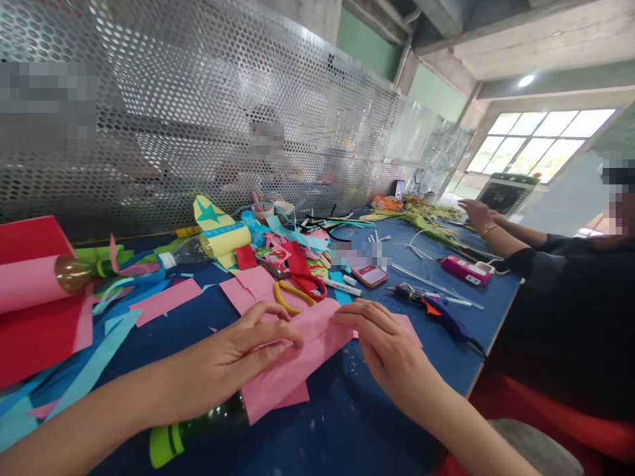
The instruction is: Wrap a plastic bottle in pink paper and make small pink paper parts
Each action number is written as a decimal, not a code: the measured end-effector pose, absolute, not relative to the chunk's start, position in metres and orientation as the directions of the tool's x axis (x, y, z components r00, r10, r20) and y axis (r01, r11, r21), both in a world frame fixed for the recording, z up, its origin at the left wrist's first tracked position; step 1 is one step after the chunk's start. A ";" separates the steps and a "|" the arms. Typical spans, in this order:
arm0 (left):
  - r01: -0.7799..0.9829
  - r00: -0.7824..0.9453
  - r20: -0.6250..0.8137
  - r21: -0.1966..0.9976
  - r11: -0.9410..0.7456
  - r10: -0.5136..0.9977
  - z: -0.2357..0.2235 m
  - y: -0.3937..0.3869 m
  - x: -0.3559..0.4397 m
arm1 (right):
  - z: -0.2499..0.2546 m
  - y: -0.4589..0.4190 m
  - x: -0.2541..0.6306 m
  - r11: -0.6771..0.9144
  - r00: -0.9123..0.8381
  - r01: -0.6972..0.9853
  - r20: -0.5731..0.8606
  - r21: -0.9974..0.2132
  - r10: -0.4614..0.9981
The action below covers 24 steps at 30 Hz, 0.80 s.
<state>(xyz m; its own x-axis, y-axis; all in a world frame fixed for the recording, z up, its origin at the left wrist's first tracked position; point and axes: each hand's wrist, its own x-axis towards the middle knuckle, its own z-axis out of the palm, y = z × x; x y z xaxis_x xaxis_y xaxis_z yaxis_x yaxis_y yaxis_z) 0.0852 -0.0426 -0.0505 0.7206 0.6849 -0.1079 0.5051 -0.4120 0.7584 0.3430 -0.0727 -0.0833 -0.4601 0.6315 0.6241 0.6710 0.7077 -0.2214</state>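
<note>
Forearms (114, 396); left grip (243, 349) loosely spread, right grip (389, 340) arched, pinch unclear; both touching pink paper (302, 360).

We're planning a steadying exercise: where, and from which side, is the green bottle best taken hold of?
Probably take the bottle by its lime-green end, from the near left: it lies on its side with that end exposed, while pink paper under the left hand hides the other.

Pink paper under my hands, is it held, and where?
Pink paper: left hand on its left side, right hand at its right end; firm grip unclear.
</note>
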 end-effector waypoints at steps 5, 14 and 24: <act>0.513 0.714 -0.161 0.783 -0.352 0.682 -0.043 -0.044 0.086 | -0.082 -0.073 0.343 0.696 -0.454 0.679 0.612 -0.232 0.648; 0.466 0.765 -0.219 0.838 -0.285 0.606 -0.035 -0.041 0.082 | -0.071 -0.087 0.316 0.782 -0.582 0.591 0.566 -0.200 0.585; 0.453 0.792 -0.176 0.811 -0.370 0.584 -0.036 -0.041 0.082 | -0.069 -0.089 0.300 0.810 -0.631 0.531 0.522 -0.247 0.573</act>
<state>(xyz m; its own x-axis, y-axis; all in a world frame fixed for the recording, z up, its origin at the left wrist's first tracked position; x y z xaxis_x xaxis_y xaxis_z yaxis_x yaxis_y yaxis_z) 0.0823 -0.0415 -0.0361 0.7921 0.5844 -0.1760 0.4533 -0.3702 0.8108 0.3004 -0.0892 -0.0688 -0.6315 0.5731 0.5223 0.5314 0.8104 -0.2467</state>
